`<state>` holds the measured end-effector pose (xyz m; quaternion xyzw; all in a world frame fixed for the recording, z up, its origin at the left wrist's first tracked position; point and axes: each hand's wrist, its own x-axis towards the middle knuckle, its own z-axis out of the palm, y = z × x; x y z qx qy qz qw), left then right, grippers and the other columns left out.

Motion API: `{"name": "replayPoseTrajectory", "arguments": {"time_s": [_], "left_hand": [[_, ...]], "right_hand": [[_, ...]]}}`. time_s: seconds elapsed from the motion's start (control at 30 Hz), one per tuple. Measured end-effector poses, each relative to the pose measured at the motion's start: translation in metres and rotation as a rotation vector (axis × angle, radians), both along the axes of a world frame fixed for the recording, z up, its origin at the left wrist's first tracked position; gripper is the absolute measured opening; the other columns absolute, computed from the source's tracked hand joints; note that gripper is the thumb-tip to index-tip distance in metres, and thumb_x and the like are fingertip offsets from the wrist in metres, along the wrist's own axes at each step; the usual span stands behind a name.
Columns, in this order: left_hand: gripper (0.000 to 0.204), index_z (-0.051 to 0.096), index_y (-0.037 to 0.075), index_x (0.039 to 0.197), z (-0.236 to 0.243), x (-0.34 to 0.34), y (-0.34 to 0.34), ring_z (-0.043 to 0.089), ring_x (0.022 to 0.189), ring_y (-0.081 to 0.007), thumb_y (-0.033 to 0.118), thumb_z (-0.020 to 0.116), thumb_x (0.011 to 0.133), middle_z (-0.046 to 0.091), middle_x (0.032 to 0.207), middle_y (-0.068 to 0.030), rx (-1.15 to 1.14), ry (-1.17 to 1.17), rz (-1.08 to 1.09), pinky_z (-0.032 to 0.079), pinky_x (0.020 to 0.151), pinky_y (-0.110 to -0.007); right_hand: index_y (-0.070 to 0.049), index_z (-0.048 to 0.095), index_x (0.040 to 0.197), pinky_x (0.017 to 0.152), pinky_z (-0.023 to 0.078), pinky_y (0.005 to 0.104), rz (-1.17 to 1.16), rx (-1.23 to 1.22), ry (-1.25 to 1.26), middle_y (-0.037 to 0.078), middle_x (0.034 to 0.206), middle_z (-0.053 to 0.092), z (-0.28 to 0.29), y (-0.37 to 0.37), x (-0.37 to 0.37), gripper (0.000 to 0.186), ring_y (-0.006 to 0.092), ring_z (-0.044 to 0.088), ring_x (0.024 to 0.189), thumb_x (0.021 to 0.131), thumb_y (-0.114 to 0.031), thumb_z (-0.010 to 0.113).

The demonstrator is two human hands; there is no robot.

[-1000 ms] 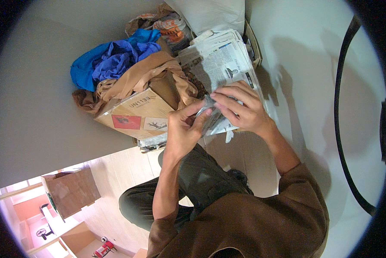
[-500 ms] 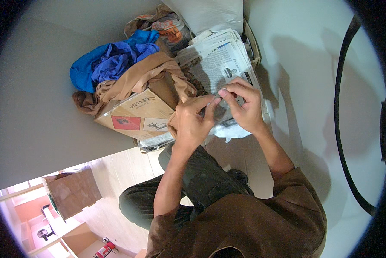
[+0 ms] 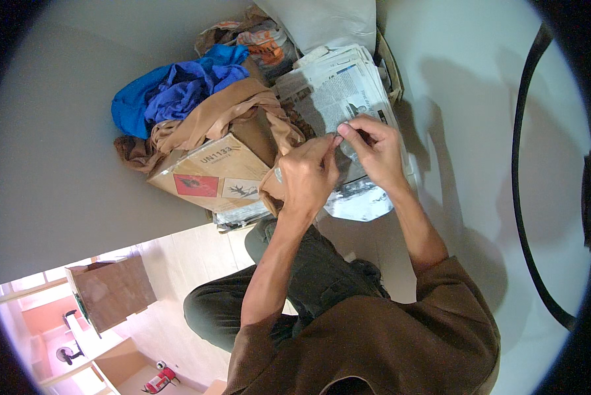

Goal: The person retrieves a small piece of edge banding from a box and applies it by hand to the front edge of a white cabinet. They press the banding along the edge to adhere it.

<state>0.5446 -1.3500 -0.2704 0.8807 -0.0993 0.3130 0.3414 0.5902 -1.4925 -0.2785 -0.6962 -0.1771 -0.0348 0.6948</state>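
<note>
My left hand [image 3: 307, 172] and my right hand [image 3: 379, 150] are closed, thumbs and fingertips meeting around a small thing too hidden to make out. They are over a stack of folded newspapers [image 3: 325, 82]. Below my right hand, a crinkled silvery-white sheet [image 3: 360, 203] lies at the stack's lower end. Just left of my left hand, a tan cloth [image 3: 272, 187] hangs in folds beside a cardboard box [image 3: 213, 172] with red and white labels.
Blue cloth [image 3: 187, 89], a printed bag [image 3: 269, 46] and a white plastic sheet [image 3: 315, 20] are piled behind. A black cable [image 3: 519, 158] curves along the right. Lower left show my bent knee [image 3: 213, 309], a wooden panel [image 3: 111, 293] and a fire extinguisher [image 3: 159, 380].
My left hand has moved up and right, and my right hand's fingers have drawn into a pinch beside it. More of the silvery sheet shows below my hands.
</note>
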Motion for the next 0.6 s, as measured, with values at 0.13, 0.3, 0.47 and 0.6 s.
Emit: {"name": "replayPoseTrajectory", "arguments": {"time_s": [0.13,0.3,0.47,0.6], "left_hand": [[0.011,0.072,-0.003,0.098,0.022,-0.001,0.006,0.060,0.061,-0.0114,0.005,0.070,0.091,0.071,0.075,-0.0107,-0.364,0.478,-0.007,0.045,0.057,-0.027],[0.014,0.072,-0.004,0.102,0.025,-0.004,0.025,0.054,0.073,-0.0026,0.008,0.067,0.097,0.070,0.082,-0.0001,-0.793,0.622,-0.183,0.042,0.063,-0.020],[0.012,0.074,-0.003,0.099,0.034,-0.013,0.009,0.058,0.075,-0.0046,0.008,0.069,0.095,0.073,0.086,-0.0029,-0.706,0.512,-0.181,0.047,0.066,-0.022],[0.009,0.075,-0.002,0.096,0.027,-0.016,0.012,0.062,0.073,-0.0089,0.005,0.072,0.090,0.074,0.086,-0.0079,-0.476,0.399,-0.130,0.050,0.066,-0.025]], "right_hand": [[0.001,0.073,0.092,0.073,0.051,0.0306,-0.013,-0.072,-0.072,0.009,0.086,0.071,-0.002,-0.009,-0.001,0.009,0.0168,0.066,0.080,0.087,-0.007,0.075],[-0.005,0.076,0.101,0.080,0.054,0.0342,0.007,-0.160,-0.374,0.012,0.104,0.070,0.006,-0.013,-0.006,0.019,0.0238,0.068,0.090,0.082,-0.005,0.078],[-0.003,0.076,0.100,0.078,0.053,0.0319,0.050,-0.043,-0.212,0.011,0.095,0.071,0.002,-0.014,-0.008,0.018,0.0220,0.068,0.086,0.082,-0.004,0.078],[-0.001,0.074,0.099,0.075,0.052,0.0317,0.101,0.003,-0.184,0.011,0.088,0.070,-0.002,-0.015,-0.006,0.018,0.0201,0.068,0.083,0.082,-0.003,0.077]]}}
